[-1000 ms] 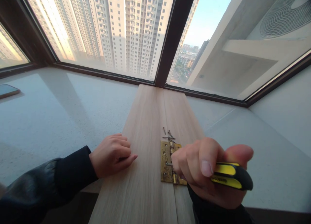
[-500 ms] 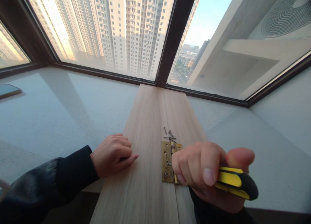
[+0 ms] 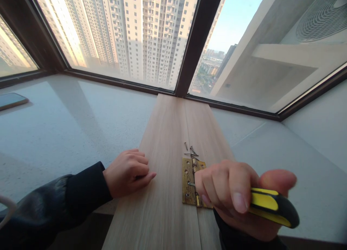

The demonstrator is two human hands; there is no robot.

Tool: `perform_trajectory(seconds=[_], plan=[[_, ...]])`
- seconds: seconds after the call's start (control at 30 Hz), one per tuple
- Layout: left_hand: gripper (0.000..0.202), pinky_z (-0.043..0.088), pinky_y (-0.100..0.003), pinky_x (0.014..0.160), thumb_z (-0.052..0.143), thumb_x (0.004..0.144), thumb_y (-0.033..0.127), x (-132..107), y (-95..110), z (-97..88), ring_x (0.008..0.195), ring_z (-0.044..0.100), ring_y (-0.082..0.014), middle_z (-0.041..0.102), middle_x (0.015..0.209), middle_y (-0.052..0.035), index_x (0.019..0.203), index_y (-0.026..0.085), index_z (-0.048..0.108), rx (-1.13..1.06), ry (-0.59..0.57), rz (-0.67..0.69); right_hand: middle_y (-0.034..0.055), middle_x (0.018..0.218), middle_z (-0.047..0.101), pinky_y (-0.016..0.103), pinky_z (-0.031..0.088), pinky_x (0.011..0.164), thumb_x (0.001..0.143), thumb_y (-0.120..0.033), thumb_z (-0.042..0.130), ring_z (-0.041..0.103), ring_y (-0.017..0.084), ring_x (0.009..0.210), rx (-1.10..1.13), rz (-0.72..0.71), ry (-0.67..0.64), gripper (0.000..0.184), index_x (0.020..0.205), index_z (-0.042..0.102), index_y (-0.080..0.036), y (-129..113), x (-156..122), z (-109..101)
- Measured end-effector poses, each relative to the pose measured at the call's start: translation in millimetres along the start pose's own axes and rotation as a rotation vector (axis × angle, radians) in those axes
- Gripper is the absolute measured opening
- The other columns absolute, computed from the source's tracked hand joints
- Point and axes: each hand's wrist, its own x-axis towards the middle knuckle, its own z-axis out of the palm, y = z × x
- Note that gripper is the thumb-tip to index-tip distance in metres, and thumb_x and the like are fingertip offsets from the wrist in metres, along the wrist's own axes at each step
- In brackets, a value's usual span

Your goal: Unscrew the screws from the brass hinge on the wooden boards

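Observation:
My right hand [image 3: 233, 195] is wrapped round a screwdriver [image 3: 273, 205] with a yellow and black handle. Its thumb lies along the top, and the shaft is mostly hidden by the fingers. The tip meets the left leaf of a brass hinge [image 3: 189, 177], around one of its holes; whether a screw sits under it I cannot make out. The hinge lies over the seam of the wooden boards [image 3: 162, 134], its right leaf partly covered by my hand. Several loose screws [image 3: 192, 150] lie just beyond it. My left hand [image 3: 130, 174] rests on the boards' left edge, fingers curled in, holding nothing.
The boards lie across a pale speckled windowsill [image 3: 114, 116] and reach the dark window frame [image 3: 187, 80]. A phone [image 3: 12, 100] lies on the sill at far left. A pale cable [image 3: 8, 210] crosses near my left sleeve.
My right hand has shifted slightly right and the screwdriver handle tilts a little further that way. My left hand stays where it was on the board. The whole view has shifted slightly.

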Motion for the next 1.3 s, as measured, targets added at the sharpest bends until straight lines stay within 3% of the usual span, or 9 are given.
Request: perform_trajectory(seconds=[0.07,0.2,0.37,0.57,0.73,0.9,1.0,1.13,1.3], plan=[[0.042,0.024,-0.030,0.057,0.045,0.091,0.026,0,0,0.3,0.053,0.032,-0.0109,0.041,0.053,0.0028,0.052,0.014,0.033,-0.007,0.002,-0.002,-0.0052,0.046,0.031,0.027,0.033,0.049,0.098,-0.065,0.027,0.030,0.010,0.042,0.055,0.024,0.011,0.059,0.077,0.061,-0.021,-1,-1,2],[0.042,0.024,-0.030,0.057,0.045,0.091,0.025,0,0,0.7,0.053,0.032,-0.0109,0.041,0.053,0.0031,0.053,0.014,0.034,-0.016,0.000,0.002,-0.0060,0.050,0.037,0.028,0.033,0.051,0.085,-0.076,0.044,0.032,0.011,0.044,0.041,0.032,0.105,0.055,0.089,0.058,-0.022,-5,-5,2],[0.042,0.023,-0.030,0.057,0.045,0.091,0.025,0,0,0.2,0.053,0.032,-0.0110,0.041,0.053,0.0028,0.052,0.014,0.034,-0.009,0.003,-0.003,-0.0007,0.064,0.047,0.028,0.039,0.051,0.074,-0.071,0.065,0.045,0.015,0.056,-0.087,-0.014,0.231,0.053,0.068,0.058,-0.019,-6,-1,1],[0.041,0.024,-0.030,0.058,0.044,0.092,0.024,-1,1,-0.5,0.053,0.034,-0.0111,0.042,0.054,0.0025,0.053,0.015,0.034,-0.002,-0.014,0.001,-0.0064,0.042,0.032,0.026,0.033,0.044,0.098,-0.059,0.036,0.028,0.010,0.035,0.096,-0.032,0.064,0.053,0.082,0.068,-0.020,0,-3,1],[0.042,0.023,-0.030,0.057,0.045,0.091,0.024,-1,1,-0.1,0.053,0.033,-0.0109,0.041,0.053,0.0024,0.052,0.014,0.033,-0.008,-0.004,-0.001,-0.0057,0.048,0.038,0.026,0.033,0.048,0.082,-0.078,0.045,0.031,0.011,0.041,0.032,0.001,0.127,0.059,0.086,0.060,-0.021,-6,-7,1],[0.042,0.023,-0.030,0.057,0.045,0.092,0.024,0,1,-0.7,0.052,0.033,-0.0106,0.042,0.052,0.0023,0.052,0.014,0.034,-0.018,-0.005,0.006,-0.0001,0.069,0.047,0.027,0.039,0.052,0.071,-0.070,0.069,0.045,0.014,0.058,-0.097,-0.007,0.271,0.052,0.068,0.058,-0.019,-10,-3,3],[0.042,0.023,-0.031,0.057,0.045,0.092,0.023,1,1,-1.1,0.052,0.033,-0.0105,0.042,0.052,0.0021,0.051,0.014,0.035,-0.008,0.001,0.012,-0.0008,0.060,0.045,0.026,0.038,0.050,0.084,-0.069,0.055,0.044,0.013,0.053,-0.072,-0.033,0.223,0.052,0.072,0.064,-0.019,-7,-1,3],[0.042,0.024,-0.031,0.057,0.045,0.091,0.023,2,1,-1.3,0.052,0.034,-0.0105,0.042,0.052,0.0024,0.051,0.014,0.035,0.007,0.002,0.015,-0.0070,0.040,0.025,0.025,0.028,0.046,0.099,-0.064,0.022,0.023,0.009,0.037,0.091,-0.020,0.112,0.062,0.080,0.063,-0.022,-4,-3,2],[0.043,0.023,-0.031,0.057,0.045,0.091,0.024,1,1,-0.6,0.052,0.034,-0.0108,0.043,0.052,0.0018,0.051,0.014,0.034,0.017,-0.003,0.011,-0.0062,0.045,0.033,0.026,0.028,0.047,0.083,-0.078,0.045,0.027,0.011,0.041,0.059,0.050,0.155,0.057,0.082,0.058,-0.022,-10,-6,4]])
